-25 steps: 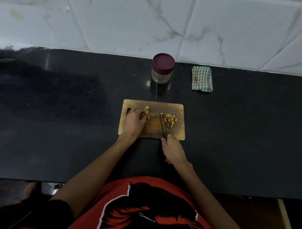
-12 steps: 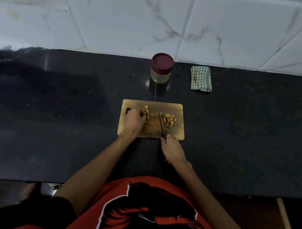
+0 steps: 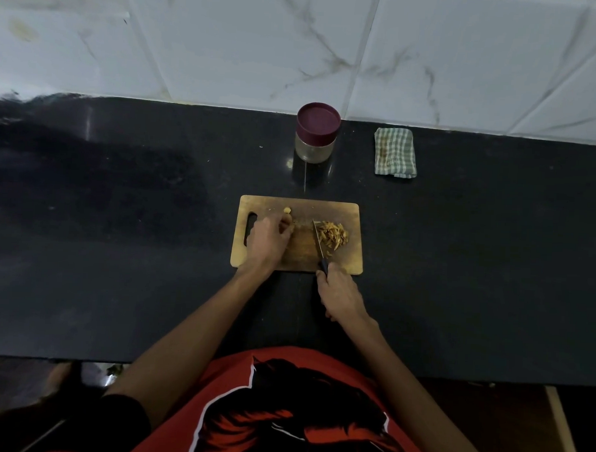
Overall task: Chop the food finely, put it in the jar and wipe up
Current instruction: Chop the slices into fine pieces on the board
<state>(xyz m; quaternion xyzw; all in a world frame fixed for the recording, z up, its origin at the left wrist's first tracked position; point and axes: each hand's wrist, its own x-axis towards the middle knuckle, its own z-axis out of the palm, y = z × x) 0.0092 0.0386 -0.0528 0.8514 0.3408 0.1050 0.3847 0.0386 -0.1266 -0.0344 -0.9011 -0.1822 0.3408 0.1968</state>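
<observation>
A wooden chopping board (image 3: 351,261) lies on the black counter in front of me. My right hand (image 3: 340,293) grips the dark handle of a knife (image 3: 318,241) whose blade points away from me across the board. Just right of the blade sits a pile of chopped yellowish food (image 3: 331,235). My left hand (image 3: 269,240) rests on the board's left half with fingers curled over a small uncut piece, mostly hidden. One more small piece (image 3: 286,210) lies near the board's far edge. A glass jar (image 3: 316,133) with a maroon lid stands behind the board.
A folded green checked cloth (image 3: 395,152) lies at the back right by the white tiled wall. The black counter (image 3: 120,236) stretches wide to both sides. Its front edge runs just before my red shirt.
My left hand has drawn its fingers in over the uncut pieces, leaving one piece lying apart near the far edge. The knife and my right hand have hardly moved.
</observation>
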